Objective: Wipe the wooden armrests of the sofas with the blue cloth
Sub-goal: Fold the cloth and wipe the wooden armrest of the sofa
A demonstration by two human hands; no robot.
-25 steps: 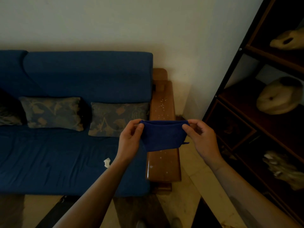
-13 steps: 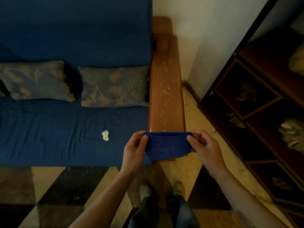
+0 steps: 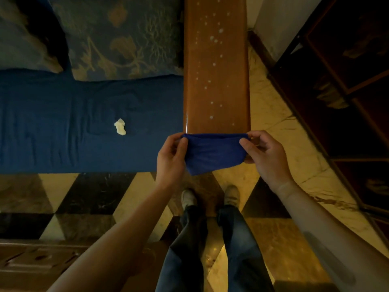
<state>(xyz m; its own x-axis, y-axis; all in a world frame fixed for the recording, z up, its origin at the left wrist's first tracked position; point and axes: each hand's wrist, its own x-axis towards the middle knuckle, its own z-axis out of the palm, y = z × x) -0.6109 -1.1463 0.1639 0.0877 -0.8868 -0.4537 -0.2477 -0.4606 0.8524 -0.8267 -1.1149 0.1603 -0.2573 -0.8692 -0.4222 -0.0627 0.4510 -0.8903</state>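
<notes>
The blue cloth (image 3: 212, 152) is stretched flat between my two hands, just over the near end of the wooden armrest (image 3: 216, 76). My left hand (image 3: 171, 159) pinches its left corner and my right hand (image 3: 267, 157) pinches its right corner. The armrest is a long glossy brown board running away from me, dotted with small white specks. It belongs to a blue sofa (image 3: 63, 123) on its left. The cloth hides the armrest's front edge.
Two patterned cushions (image 3: 117, 39) lean at the sofa's back. A crumpled white scrap (image 3: 120, 127) lies on the seat. A dark wooden shelf unit (image 3: 345, 81) stands close on the right. My feet (image 3: 210, 197) stand on a checkered tiled floor in front of the armrest.
The view has tilted down and closer to the armrest. Both hands keep the cloth stretched between them at the near end of the armrest.
</notes>
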